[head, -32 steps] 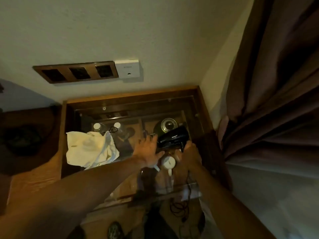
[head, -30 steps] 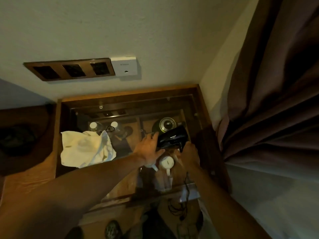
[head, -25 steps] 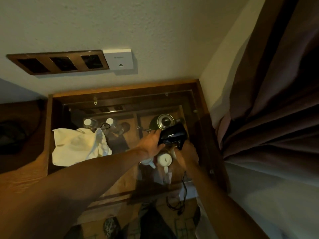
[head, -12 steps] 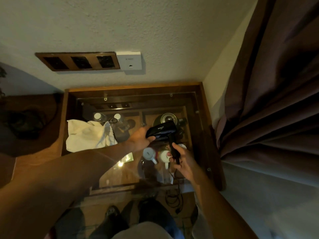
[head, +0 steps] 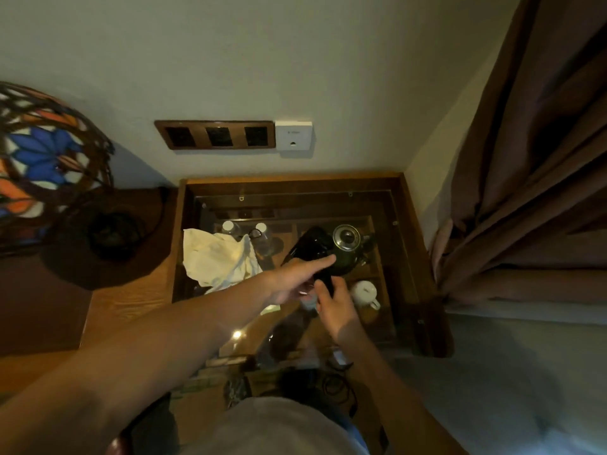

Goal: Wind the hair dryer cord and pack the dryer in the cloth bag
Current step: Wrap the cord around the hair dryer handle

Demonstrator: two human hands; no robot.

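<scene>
Above the glass tabletop I hold the black hair dryer (head: 312, 246), its barrel pointing away and to the left. My right hand (head: 333, 305) grips its handle from below. My left hand (head: 292, 279) holds the dryer where barrel and handle meet, with the index finger lying straight across the body and the other fingers curled underneath. The black cord (head: 338, 385) hangs down from the handle to loose loops near the floor. The white cloth bag (head: 220, 257) lies crumpled on the glass, left of the dryer.
The wood-framed glass table (head: 405, 224) shows a kettle (head: 346, 239), a white cup (head: 364, 292) and two water bottles (head: 230, 228) beneath the glass. A stained-glass lamp (head: 42, 159) stands on the left. Brown curtains (head: 532, 192) hang at the right, wall sockets (head: 216, 134) behind.
The dryer has swung so its barrel points away and left. My left hand slid onto its middle, index finger stretched out. The view shifted, bringing the lamp in.
</scene>
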